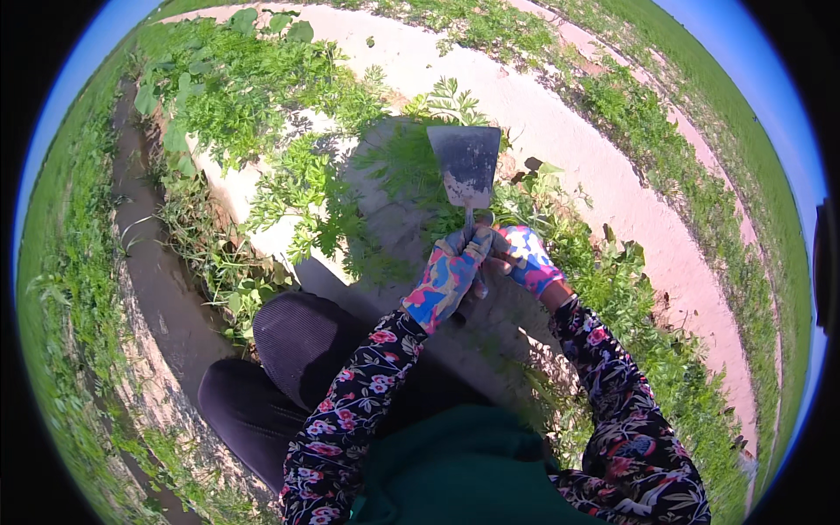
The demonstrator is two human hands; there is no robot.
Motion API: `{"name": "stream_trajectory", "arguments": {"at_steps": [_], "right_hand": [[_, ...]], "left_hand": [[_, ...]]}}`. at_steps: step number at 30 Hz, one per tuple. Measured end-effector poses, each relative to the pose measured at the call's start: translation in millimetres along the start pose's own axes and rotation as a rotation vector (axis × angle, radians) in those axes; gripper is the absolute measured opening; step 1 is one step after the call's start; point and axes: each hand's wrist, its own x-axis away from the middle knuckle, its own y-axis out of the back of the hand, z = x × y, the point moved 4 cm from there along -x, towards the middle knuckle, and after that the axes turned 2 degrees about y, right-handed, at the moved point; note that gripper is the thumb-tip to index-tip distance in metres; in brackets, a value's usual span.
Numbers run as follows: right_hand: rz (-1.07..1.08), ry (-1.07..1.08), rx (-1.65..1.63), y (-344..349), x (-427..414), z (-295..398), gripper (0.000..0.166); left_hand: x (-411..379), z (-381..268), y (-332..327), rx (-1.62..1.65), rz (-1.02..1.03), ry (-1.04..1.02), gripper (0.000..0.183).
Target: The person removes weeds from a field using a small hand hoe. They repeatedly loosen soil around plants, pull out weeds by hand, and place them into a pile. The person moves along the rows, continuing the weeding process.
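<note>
A flat metal blade (466, 164) points away from me, dark with pale soil crusted near its neck. It belongs to a small hand tool, perhaps a hand hoe or scraper, whose thin shaft runs into my left hand (446, 275). That hand wears a patterned blue, pink and cream glove and is closed around the shaft. My right hand (522, 256), in a matching glove, meets it from the right with bent fingers by the left thumb. Whether the right fingers grip the handle is hidden. Shaded feathery leaves (400, 164), resembling carrot tops, lie below and behind the blade.
Leafy plants (308, 184) grow along the left and right (630, 289). A pale dirt strip (577, 151) curves past on the right. At the left runs a dark, wet-looking furrow (157, 282). My bent knees (308, 341) are at lower left.
</note>
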Motion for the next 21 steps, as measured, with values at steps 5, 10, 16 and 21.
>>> {"name": "stream_trajectory", "arguments": {"at_steps": [5,10,16,21], "right_hand": [[-0.163,0.023,0.099,12,0,2,0.029],[-0.241,-0.070,0.011,10,-13,-20,0.028],[-0.207,0.137,0.049,4,-24,-16,0.015],[-0.163,0.193,0.224,16,-33,-7,0.010]], "left_hand": [[12,33,27,0.151,-0.240,-0.025,0.031],[19,44,34,0.239,-0.261,-0.062,0.033],[16,49,38,0.260,-0.241,-0.064,0.031],[15,54,41,0.284,-0.270,-0.041,0.029]]}}
